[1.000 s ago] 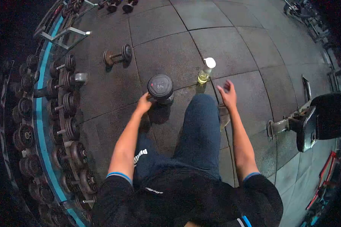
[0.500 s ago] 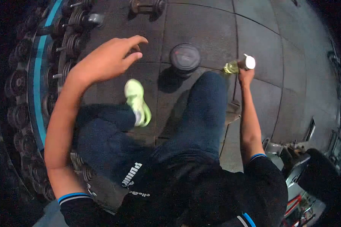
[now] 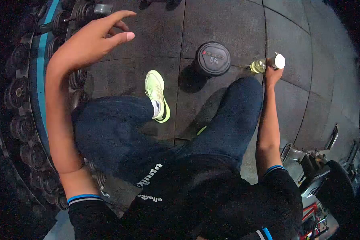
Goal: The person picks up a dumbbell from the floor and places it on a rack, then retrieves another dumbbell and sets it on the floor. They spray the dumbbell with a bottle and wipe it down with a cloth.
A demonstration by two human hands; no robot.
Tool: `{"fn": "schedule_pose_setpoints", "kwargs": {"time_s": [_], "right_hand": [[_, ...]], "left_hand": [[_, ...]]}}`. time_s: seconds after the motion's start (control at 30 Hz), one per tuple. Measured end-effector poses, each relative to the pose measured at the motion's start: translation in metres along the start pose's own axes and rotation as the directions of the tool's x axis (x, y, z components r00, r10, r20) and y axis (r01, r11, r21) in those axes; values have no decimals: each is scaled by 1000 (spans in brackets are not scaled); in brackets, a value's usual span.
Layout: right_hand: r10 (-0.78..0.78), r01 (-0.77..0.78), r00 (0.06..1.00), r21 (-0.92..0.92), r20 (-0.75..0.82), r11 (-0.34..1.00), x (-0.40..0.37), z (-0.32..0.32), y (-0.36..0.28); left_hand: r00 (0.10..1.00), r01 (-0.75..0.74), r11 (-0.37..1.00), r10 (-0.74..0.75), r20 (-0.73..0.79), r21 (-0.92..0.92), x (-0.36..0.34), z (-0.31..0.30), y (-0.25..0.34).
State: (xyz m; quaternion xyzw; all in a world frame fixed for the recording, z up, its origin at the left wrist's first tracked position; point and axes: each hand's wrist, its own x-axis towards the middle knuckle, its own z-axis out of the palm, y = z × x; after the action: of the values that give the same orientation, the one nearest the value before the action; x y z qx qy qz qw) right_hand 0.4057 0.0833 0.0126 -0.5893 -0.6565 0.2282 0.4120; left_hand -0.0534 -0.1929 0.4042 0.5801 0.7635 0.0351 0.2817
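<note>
My right hand [image 3: 273, 74] is closed around a clear bottle [image 3: 258, 66] with yellowish liquid and a white lid. The bottle is tilted over on its side beside my right knee. My fingers hide its middle part. To the left of it, a round black weight [image 3: 213, 59] marked 8 kg stands on the floor, apart from both hands. My left hand [image 3: 104, 36] hangs in the air with its fingers apart and nothing in them, nearest to the dumbbell rack.
Dark rubber tiles [image 3: 148, 48] cover the floor. Several dumbbells [image 3: 20, 92] fill a rack with a blue strip [image 3: 41, 72] along my left. My light-green shoe [image 3: 156, 90] is between the left hand and the weight. Gym equipment [image 3: 316, 172] stands at lower right.
The view has shifted, so the weight, bottle and shoe appear further right. My left hand appears further up and left, nearer the rack. The bottle stays in my right hand.
</note>
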Motion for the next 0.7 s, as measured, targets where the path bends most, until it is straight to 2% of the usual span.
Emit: {"fn": "schedule_pose_setpoints", "kwargs": {"time_s": [0.07, 0.17, 0.23, 0.3, 0.33, 0.43, 0.47, 0.57, 0.7], "right_hand": [[19, -18, 1000, -102, 12, 995, 0, -5, -15], [-5, 8, 1000, 116, -25, 993, -3, -2, -21], [-40, 53, 996, 169, -76, 984, -1, 0, -16], [-37, 59, 994, 221, -105, 973, 2, 0, -7], [3, 20, 995, 223, -102, 975, 4, 2, 0], [29, -17, 997, 171, -68, 985, 5, 10, 9], [58, -57, 998, 168, 2, 984, 5, 9, 11], [-20, 30, 997, 145, -74, 989, 3, 16, 17], [-1, 6, 997, 73, -72, 997, -7, 12, -9]], "left_hand": [[998, -8, 999, 10, 66, -42, -9, 0, 16], [989, 9, 997, 2, 147, -73, -13, 3, 12], [987, 51, 993, -35, 159, -103, -20, 6, 12], [975, 97, 970, -47, 219, -221, -20, 7, 9], [967, 121, 952, -50, 249, -280, -20, 9, 5], [967, 125, 953, -54, 249, -277, -18, 16, -3], [964, 137, 958, -70, 258, -252, -17, 18, -5], [957, 154, 966, -93, 276, -207, -13, 24, -12], [953, 158, 958, -85, 290, -240, -14, 27, -12]]}}
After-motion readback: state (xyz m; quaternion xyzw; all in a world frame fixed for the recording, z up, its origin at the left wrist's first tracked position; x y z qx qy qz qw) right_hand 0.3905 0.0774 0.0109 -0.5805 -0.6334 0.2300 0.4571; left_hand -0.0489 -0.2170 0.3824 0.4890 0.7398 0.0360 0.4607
